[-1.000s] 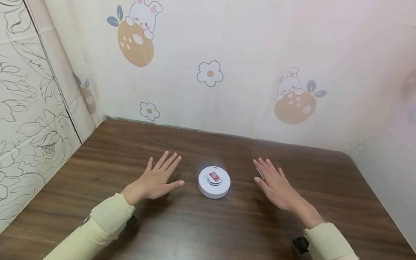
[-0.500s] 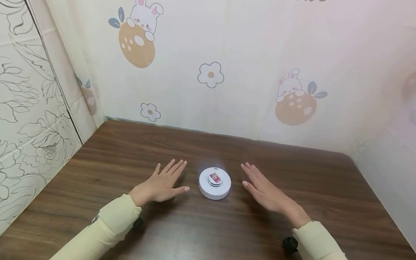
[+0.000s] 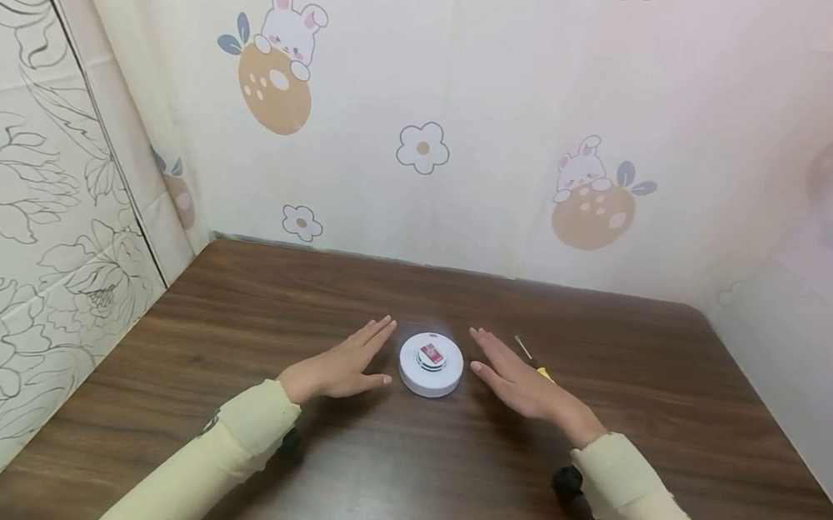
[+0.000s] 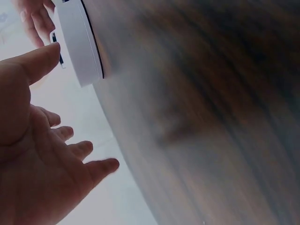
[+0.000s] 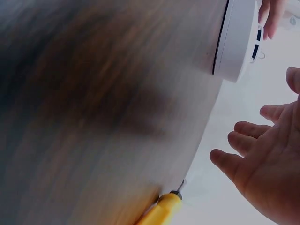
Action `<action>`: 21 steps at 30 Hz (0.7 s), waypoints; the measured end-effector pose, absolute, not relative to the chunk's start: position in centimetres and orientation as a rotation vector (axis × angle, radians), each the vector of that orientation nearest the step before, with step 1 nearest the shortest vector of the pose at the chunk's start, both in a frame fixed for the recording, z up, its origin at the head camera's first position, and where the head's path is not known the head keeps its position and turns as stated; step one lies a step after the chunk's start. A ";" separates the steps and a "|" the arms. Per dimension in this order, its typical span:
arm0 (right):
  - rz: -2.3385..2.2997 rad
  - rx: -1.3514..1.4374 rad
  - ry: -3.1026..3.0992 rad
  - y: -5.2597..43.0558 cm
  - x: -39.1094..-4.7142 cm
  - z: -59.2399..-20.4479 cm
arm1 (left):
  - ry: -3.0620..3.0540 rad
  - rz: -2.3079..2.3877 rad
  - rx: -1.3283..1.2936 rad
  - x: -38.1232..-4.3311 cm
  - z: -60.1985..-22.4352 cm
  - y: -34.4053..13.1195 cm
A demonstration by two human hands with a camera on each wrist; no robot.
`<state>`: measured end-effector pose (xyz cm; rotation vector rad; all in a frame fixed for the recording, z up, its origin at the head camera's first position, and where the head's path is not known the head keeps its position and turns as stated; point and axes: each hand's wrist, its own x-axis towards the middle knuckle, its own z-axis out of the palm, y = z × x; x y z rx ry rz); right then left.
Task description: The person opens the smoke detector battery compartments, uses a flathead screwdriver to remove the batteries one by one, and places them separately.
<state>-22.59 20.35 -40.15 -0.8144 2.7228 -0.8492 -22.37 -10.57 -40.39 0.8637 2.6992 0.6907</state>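
A round white smoke detector (image 3: 429,378) with a red label on its raised centre lies on the wooden table. To its left is my left hand (image 3: 342,367), fingers straight and thumb apart, not touching it. My right hand (image 3: 525,383) flanks it on the other side, also with straight fingers and a small gap. Both palms face the detector. Partly hidden behind the right hand lies a screwdriver (image 3: 526,350) with a metal shaft; the right wrist view shows its yellow handle (image 5: 161,211). Both wrist views show the detector's side wall, standing apart from the fingers.
The dark brown table (image 3: 381,474) ends at a back edge against a pale curtain (image 3: 375,63) printed with rabbits and flowers. A white panel (image 3: 22,214) with line-drawn flowers rises on the left. Black wrist cameras sit under both cuffs.
Both hands have moved inward, toward the smoke detector from either side. The screwdriver, mostly covered by the right hand before, now shows behind it. The detector stays in place on the table.
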 end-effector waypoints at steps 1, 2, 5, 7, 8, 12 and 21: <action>-0.849 -0.816 2.713 20.2 -22.7 -40.1 | 2.681 0.722 0.865 -22.5 -40.4 -10.5; -0.848 -0.817 2.704 20.1 -22.7 -40.1 | 2.662 0.764 0.873 -22.7 -40.5 -10.4; -0.835 -0.816 2.689 19.8 -22.9 -40.0 | 2.615 0.843 0.873 -23.3 -40.6 -10.0; -0.839 -0.813 2.677 19.6 -23.0 -39.9 | 2.590 0.883 0.870 -23.5 -40.6 -9.8; -0.839 -0.812 2.673 19.5 -23.0 -39.8 | 2.577 0.901 0.869 -23.6 -40.6 -9.6; -0.836 -0.843 2.661 19.0 -23.1 -39.6 | 2.532 0.910 0.864 -23.7 -40.5 -9.1; -0.803 -0.909 2.606 18.0 -23.1 -40.1 | 2.489 0.860 0.889 -23.7 -40.8 -7.5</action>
